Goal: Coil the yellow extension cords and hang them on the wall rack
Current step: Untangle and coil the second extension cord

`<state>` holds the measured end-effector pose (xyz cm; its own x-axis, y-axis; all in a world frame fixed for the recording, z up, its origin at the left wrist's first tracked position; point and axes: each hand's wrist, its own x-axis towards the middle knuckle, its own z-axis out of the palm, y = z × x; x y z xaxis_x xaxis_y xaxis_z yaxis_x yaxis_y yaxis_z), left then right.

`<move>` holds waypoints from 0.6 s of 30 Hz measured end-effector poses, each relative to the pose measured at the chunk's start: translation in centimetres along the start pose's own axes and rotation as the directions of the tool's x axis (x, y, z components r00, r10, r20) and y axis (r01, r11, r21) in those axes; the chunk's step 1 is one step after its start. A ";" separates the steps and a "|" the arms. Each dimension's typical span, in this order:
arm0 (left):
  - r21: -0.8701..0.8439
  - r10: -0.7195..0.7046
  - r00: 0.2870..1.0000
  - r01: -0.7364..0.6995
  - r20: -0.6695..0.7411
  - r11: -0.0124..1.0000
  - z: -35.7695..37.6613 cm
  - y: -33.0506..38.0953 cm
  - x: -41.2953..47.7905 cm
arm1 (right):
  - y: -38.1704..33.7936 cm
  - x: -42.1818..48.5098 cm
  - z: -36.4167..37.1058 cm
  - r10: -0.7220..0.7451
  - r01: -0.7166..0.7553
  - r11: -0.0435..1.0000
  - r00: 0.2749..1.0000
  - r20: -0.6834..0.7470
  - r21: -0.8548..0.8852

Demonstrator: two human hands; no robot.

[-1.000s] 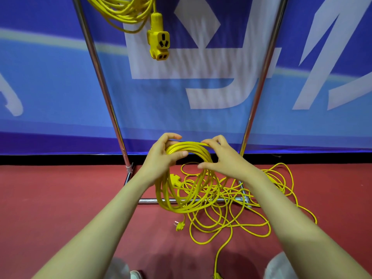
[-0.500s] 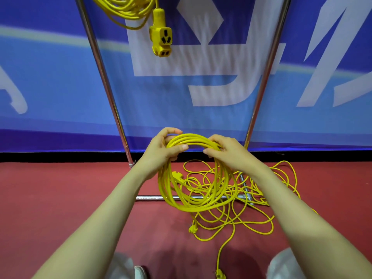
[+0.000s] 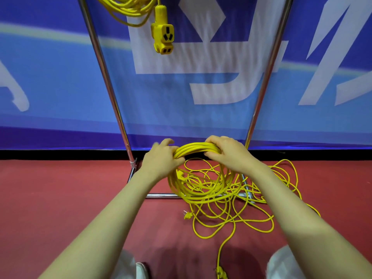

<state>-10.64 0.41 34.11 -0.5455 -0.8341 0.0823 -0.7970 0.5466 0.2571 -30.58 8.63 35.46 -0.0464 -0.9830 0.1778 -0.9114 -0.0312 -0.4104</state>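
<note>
A coil of yellow extension cord hangs from both my hands just above the red floor. My left hand grips the coil's top left, and my right hand grips its top right with the fingers curled over the strands. Below the coil, loose yellow cord lies tangled on the floor, with a plug at its left and another connector near the bottom edge. Another coiled yellow cord hangs at the top of the metal rack, its socket end dangling.
The rack's two chrome uprights, left and right, stand before a blue and white banner. Its base bar lies on the red floor under the tangle. My knees show at the bottom edge.
My right hand has closed over the top of the coil, next to my left hand. The coil has tightened and hangs a little lower toward the floor tangle.
</note>
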 end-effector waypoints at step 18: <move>-0.910 0.341 0.893 0.154 0.295 0.386 -1.1 1.1 -1.2 | 1.1 -0.4 -0.6 -0.180 0.179 0.976 0.984 -0.005 0.121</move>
<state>-10.58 1.87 35.31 -0.8351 -0.5361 -0.1231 -0.1552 0.0149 0.9878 -31.86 9.06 35.50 0.1162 -0.9603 0.2535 -0.8485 -0.2287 -0.4773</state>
